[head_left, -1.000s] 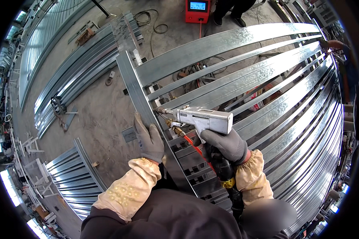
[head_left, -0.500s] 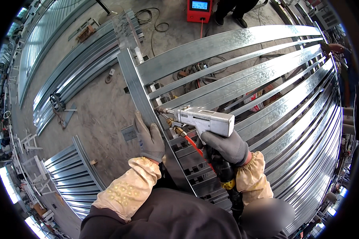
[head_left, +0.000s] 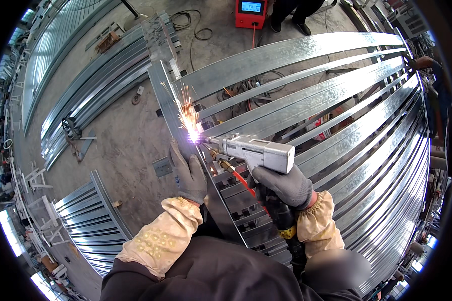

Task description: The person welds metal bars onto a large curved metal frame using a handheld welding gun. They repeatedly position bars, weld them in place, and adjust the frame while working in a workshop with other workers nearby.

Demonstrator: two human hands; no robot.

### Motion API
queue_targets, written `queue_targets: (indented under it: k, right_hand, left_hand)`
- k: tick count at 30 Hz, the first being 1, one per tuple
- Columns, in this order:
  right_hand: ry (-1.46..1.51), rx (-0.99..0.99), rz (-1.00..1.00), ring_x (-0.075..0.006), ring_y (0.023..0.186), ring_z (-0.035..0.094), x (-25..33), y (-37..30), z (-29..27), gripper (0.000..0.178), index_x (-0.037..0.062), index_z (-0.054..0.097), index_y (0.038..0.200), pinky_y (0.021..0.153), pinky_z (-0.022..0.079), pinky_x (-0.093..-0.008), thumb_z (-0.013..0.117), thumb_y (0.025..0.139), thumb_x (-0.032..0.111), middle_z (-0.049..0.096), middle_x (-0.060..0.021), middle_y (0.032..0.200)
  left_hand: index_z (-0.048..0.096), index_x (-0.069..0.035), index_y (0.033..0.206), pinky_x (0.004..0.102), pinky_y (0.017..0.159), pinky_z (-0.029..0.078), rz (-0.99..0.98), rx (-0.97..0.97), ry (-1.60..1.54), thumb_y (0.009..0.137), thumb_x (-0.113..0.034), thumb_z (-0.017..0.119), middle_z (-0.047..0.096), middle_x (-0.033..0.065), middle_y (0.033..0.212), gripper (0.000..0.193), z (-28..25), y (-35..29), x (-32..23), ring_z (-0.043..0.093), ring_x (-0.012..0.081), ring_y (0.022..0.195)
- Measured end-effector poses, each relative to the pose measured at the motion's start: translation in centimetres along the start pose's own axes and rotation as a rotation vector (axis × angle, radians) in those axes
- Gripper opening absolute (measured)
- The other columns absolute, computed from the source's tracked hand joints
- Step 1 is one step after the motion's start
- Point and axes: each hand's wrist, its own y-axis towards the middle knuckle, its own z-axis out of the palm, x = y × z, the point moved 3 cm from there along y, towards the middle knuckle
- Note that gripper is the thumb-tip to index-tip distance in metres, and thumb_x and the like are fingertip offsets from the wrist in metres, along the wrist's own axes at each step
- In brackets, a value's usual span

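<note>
Nearest, the right hand (head_left: 282,186), in a grey knit glove, is clamped on the grip of a boxy metal welding gun (head_left: 258,152). The left hand (head_left: 188,171), fingers together, presses flat on the galvanized steel rail (head_left: 168,100). Sparks (head_left: 191,120) burst at the nozzle tip. Beyond lie spangled curved slats (head_left: 296,55), then a red box-shaped machine (head_left: 251,12).

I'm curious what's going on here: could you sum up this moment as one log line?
right hand: grips grey handheld welding gun | tip: sparks at joint | left hand: flat on long galvanised steel rail
</note>
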Motion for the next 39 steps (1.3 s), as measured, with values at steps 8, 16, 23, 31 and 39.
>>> queue_targets:
  k: [8, 16, 23, 31, 39]
  right_hand:
    - [-0.008, 0.008, 0.027, -0.0094, 0.065, 0.066, -0.4, -0.2, -0.2, 0.032, -0.0017, 0.062, 0.118, 0.055, 0.054, -0.0252, 0.064, 0.099, 0.024, 0.068, -0.0038, 0.086]
    - [-0.03, 0.024, 0.001, -0.0094, 0.065, 0.067, -0.4, -0.5, -0.2, 0.033, -0.0022, 0.062, 0.12, 0.055, 0.055, -0.0256, 0.064, 0.099, 0.023, 0.069, -0.004, 0.087]
    - [-0.018, 0.026, -0.006, -0.0102, 0.064, 0.068, -0.5, -0.8, -0.2, 0.03, -0.0024, 0.061, 0.118, 0.055, 0.055, -0.0264, 0.063, 0.099, 0.021, 0.068, -0.0044, 0.085]
    - [-0.051, 0.027, -0.002, -0.0104, 0.062, 0.068, -0.2, -1.2, 0.0, 0.028, -0.0019, 0.061, 0.115, 0.054, 0.055, -0.025, 0.061, 0.099, 0.021, 0.068, -0.0044, 0.081]
    - [-0.048, 0.021, 0.029, -0.0103, 0.061, 0.068, -0.6, -1.5, 0.0, 0.027, -0.0008, 0.062, 0.112, 0.053, 0.055, -0.0251, 0.061, 0.099, 0.023, 0.068, -0.0039, 0.08]
  left_hand:
    - [0.02, 0.012, 0.154, 0.0426, 0.123, 0.021, -0.02, 0.015, -0.012, 0.098, -0.008, 0.042, 0.027, 0.0278, 0.158, 0.063, 0.1, 0.0, 0.5, 0.028, 0.0361, 0.149]
    - [0.023, 0.012, 0.153, 0.0424, 0.123, 0.021, -0.013, 0.003, 0.011, 0.099, -0.01, 0.043, 0.03, 0.0287, 0.157, 0.061, -0.1, 0.1, -0.2, 0.029, 0.0376, 0.149]
    - [0.023, 0.011, 0.153, 0.0423, 0.123, 0.021, 0.029, 0.013, 0.06, 0.101, -0.01, 0.044, 0.03, 0.0285, 0.157, 0.06, -0.1, 0.0, 0.6, 0.029, 0.0376, 0.148]
    - [0.022, 0.011, 0.153, 0.0475, 0.121, 0.025, 0.052, -0.01, 0.041, 0.095, -0.005, 0.046, 0.029, 0.0319, 0.153, 0.065, 0.0, 0.0, 0.4, 0.032, 0.0448, 0.143]
    - [0.024, 0.011, 0.152, 0.0425, 0.123, 0.021, 0.011, 0.008, 0.022, 0.1, -0.011, 0.044, 0.029, 0.0281, 0.157, 0.061, 0.0, 0.1, 0.6, 0.029, 0.0378, 0.147]
